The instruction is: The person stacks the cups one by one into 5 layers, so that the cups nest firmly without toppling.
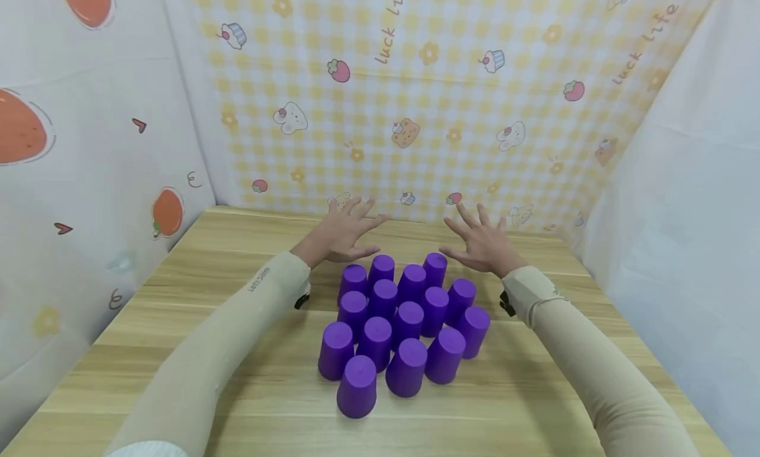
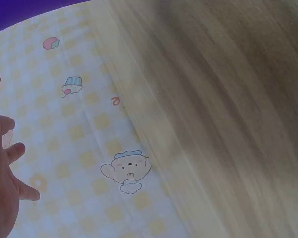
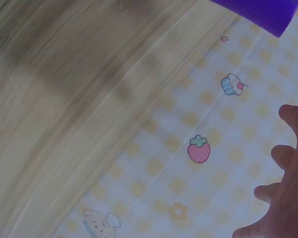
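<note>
Several purple cups (image 1: pixel 377 341) stand upside down in a close cluster on the wooden table. Beyond the cluster's far left side, my left hand (image 1: pixel 346 231) is held with its fingers spread, gripping nothing. Across from it, past the far right cups, my right hand (image 1: pixel 483 246) also has spread fingers and holds nothing. The nearest cup to the right hand is the far one (image 1: pixel 435 270). In the right wrist view part of a purple cup (image 3: pixel 263 14) shows at the top, with the fingers (image 3: pixel 282 157) along the right edge. Fingers (image 2: pixel 21 151) show at the left in the left wrist view.
A yellow checked cloth (image 1: pixel 415 94) hangs behind the table's (image 1: pixel 261 378) far edge. White cloth with orange prints (image 1: pixel 107 153) covers the left side, and plain white cloth (image 1: pixel 683 200) the right. Both forearms flank the cups.
</note>
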Demonstrator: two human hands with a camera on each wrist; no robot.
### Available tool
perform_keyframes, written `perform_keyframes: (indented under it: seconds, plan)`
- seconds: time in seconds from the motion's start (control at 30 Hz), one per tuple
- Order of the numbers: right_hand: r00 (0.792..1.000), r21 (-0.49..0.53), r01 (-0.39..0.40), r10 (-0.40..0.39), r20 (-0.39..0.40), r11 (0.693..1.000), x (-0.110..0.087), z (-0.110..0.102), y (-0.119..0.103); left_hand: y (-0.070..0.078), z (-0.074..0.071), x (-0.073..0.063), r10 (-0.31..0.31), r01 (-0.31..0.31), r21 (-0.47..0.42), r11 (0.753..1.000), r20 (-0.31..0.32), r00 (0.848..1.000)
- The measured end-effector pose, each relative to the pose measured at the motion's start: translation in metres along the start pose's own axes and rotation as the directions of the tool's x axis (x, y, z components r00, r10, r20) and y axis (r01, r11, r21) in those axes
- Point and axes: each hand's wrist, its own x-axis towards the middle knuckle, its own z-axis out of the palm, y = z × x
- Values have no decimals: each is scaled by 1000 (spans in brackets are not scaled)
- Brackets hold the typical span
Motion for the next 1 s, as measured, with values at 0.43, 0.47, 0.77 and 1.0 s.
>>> perform_keyframes:
  seconds: [0.43,0.47,0.77,1.0]
  plan:
    - [997,454,73,-75,-15,888,-2,3,-9,12,6,-6,23,39,-611,791,92,995]
    - [996,500,80,-84,-14,863,-2,4,-10,13,6,-7,23,38,-633,773,88,996]
    - [993,725,43,-112,48,688,-5,12,-14,14,6,-12,28,69,-686,724,129,991]
    - [990,751,1,-106,92,660,-9,18,-14,15,10,-8,48,97,-680,727,192,980]
